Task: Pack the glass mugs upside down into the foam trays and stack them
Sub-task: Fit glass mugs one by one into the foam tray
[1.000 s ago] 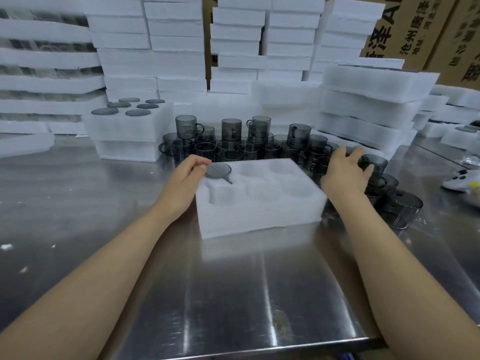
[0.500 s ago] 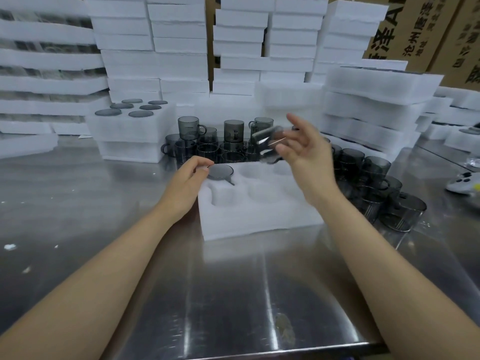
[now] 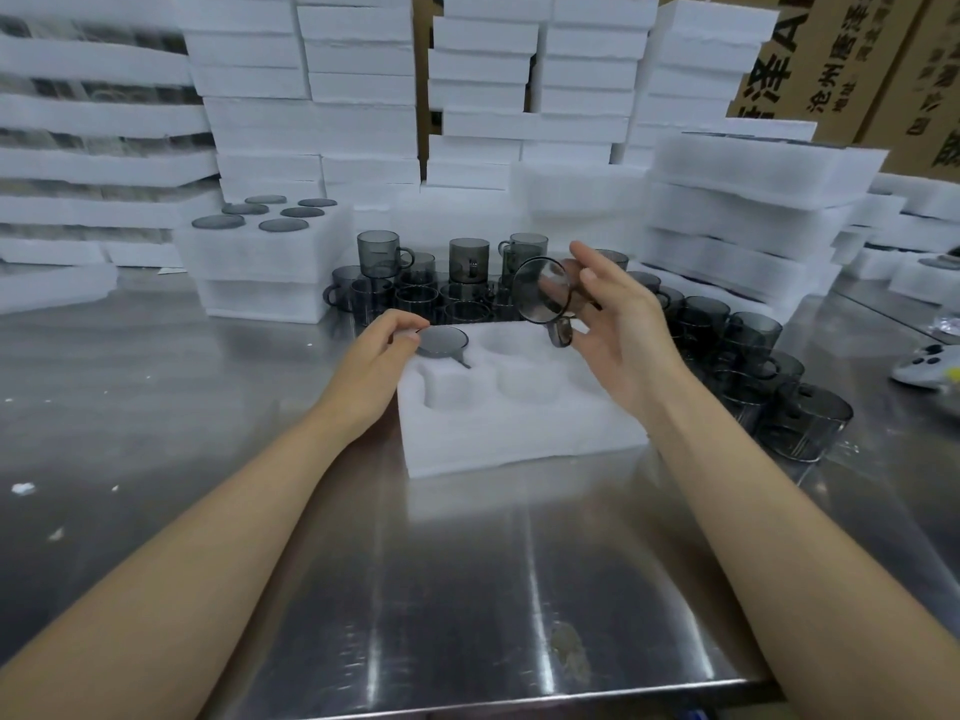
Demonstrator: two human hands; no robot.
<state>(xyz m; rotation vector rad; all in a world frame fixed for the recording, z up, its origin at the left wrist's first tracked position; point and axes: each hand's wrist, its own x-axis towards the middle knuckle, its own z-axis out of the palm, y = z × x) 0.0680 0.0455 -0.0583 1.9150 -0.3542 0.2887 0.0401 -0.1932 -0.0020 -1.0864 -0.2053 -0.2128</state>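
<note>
A white foam tray (image 3: 519,423) with round pockets lies on the steel table in front of me. One smoky glass mug (image 3: 444,340) sits upside down in its far-left pocket, only its base showing. My left hand (image 3: 379,350) has curled fingers, with thumb and forefinger pinching the left edge of that base. Above the tray's far right pockets, my right hand (image 3: 618,324) grips a second glass mug (image 3: 543,296), tipped on its side with its round end toward me and its handle pointing down.
Loose mugs (image 3: 415,288) crowd behind the tray, and more mugs (image 3: 753,356) run along its right side. A filled foam tray stack (image 3: 260,262) stands back left. Tall foam stacks (image 3: 519,96) wall the back. A white controller (image 3: 930,363) lies far right.
My right hand picked a mug from the group on the right, lifted it over the tray and turned it on its side. My left hand stayed on the packed mug.
</note>
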